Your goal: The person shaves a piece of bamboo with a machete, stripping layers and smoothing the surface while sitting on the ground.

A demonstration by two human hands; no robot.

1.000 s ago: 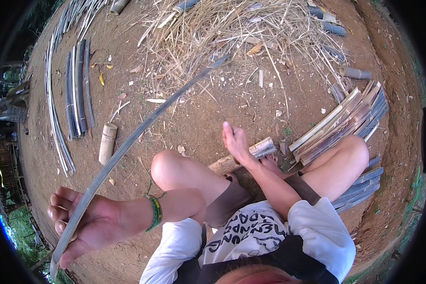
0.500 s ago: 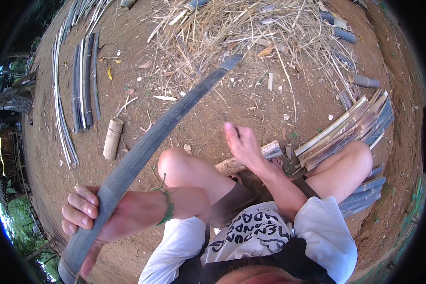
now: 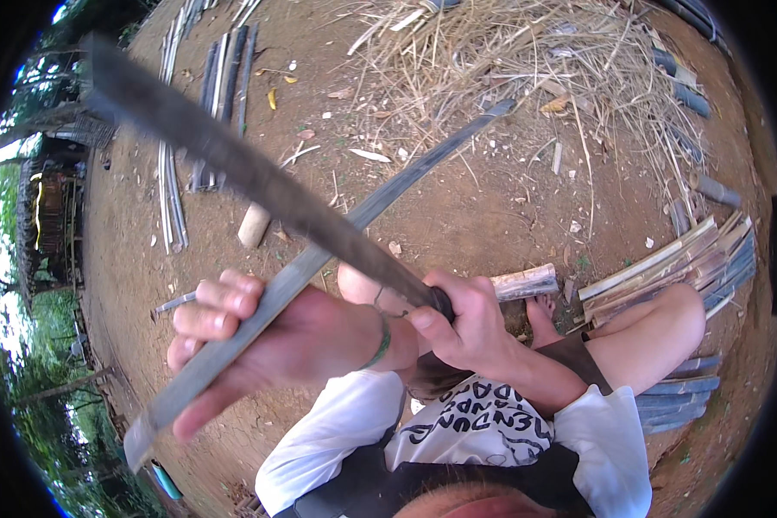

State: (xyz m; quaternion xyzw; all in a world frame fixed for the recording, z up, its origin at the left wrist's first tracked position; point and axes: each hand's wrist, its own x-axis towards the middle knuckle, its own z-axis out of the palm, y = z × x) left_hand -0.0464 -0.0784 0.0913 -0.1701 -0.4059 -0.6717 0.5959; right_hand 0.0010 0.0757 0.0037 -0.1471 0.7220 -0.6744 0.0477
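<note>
My left hand (image 3: 298,332) is closed round the lower part of a long split bamboo strip (image 3: 397,184). The strip slants from the lower left up toward the far middle. In my right hand (image 3: 479,319) is a machete, gripped by its handle in front of my belly. Its dark blade (image 3: 233,164), blurred at the tip, points up to the far left and passes over the strip in the picture. Whether blade and strip touch, I cannot tell. A short log (image 3: 527,282) lies on the ground by my foot, partly hidden by my right hand.
Dry shavings (image 3: 492,69) are heaped at the far middle. Split bamboo (image 3: 673,268) is stacked by my right knee, with darker strips (image 3: 682,401) nearer. At the far left lie long bamboo strips (image 3: 229,78) and a short bamboo piece (image 3: 253,224). A hut (image 3: 56,203) stands beyond.
The machete blade has come into sight, held across in front of the bamboo strip. My left hand has turned the strip, showing less of its dark face. The view has shifted left.
</note>
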